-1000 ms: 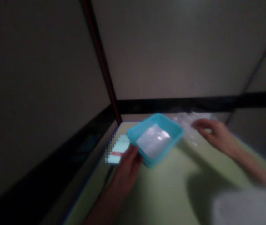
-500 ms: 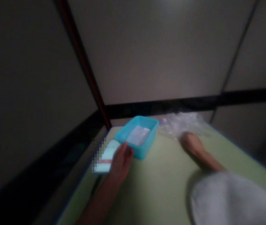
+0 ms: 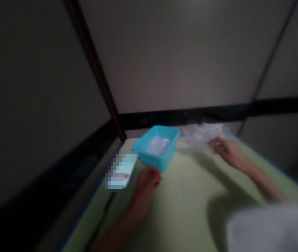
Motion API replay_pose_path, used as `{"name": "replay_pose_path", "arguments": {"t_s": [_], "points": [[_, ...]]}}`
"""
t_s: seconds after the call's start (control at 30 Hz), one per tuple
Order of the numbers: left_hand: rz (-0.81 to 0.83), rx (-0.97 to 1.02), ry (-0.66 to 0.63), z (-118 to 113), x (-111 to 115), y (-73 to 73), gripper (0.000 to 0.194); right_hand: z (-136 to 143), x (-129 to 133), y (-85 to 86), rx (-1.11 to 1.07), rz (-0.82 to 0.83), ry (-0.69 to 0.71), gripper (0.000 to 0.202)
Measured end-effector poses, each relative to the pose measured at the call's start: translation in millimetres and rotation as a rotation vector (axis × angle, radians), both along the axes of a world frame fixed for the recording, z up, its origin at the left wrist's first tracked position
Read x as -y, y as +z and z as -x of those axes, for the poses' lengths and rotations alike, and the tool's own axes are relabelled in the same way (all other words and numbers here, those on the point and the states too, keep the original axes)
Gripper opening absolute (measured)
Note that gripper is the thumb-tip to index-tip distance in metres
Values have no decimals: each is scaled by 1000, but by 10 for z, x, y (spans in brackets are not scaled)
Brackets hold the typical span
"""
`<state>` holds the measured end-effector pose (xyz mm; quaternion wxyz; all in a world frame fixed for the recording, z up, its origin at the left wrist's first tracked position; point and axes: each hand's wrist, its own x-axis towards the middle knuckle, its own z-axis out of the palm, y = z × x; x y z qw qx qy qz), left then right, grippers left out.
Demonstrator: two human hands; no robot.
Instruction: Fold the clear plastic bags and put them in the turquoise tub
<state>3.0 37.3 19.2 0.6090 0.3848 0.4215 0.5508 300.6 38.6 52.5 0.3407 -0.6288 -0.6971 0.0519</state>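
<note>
A turquoise plastic basket [image 3: 168, 158] stands near the back of the green table, with clear plastic packets [image 3: 158, 145] inside. Just in front of the basket is my left hand [image 3: 149, 180], its fingers curled together; whether it holds anything is hidden by blur. My right hand [image 3: 223, 150] is raised over the right side of the table, thumb and fingers bent toward each other at the near edge of a heap of clear plastic bags [image 3: 201, 134]. Whether its fingertips grip the plastic is too blurred to tell.
A lit phone-like screen [image 3: 124, 171], partly pixelated, lies left of the basket, with a dark cable running from it toward the front. The green table [image 3: 180, 210] meets a grey wall panel at the back.
My left hand has drawn back from the basket's rim and moved slightly right. My right hand has lifted off the table and turned, its fingers now showing. The view has shifted a little.
</note>
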Motion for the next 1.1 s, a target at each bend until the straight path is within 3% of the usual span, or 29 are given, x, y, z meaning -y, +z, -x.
{"name": "replay_pose_path", "arguments": {"t_s": [0.13,0.27,0.37,0.5,0.6,0.7,0.9,1.0,1.1], "points": [[-408,-455,-43,-13,267,-24,23,148,289,216,-305,226,405,29],[-632,-612,-107,-62,341,-25,64,383,449,230,-589,445,526,29],[-715,-643,-211,-121,352,-16,54,504,483,160,-814,558,586,28],[-581,-579,-239,-191,377,58,6,549,426,87,-1101,681,526,29],[-321,-445,-360,-219,360,77,23,556,325,55,-1212,627,407,34],[-139,-310,-408,-239,298,-16,27,589,237,-12,-1267,547,338,44],[-44,-240,-286,-273,187,-310,34,747,239,-240,-1159,519,354,52],[-30,-215,-286,-278,166,-333,40,821,252,-300,-1139,488,337,63],[0,-156,-302,-279,159,-295,46,848,231,-309,-1171,461,320,56]]}}
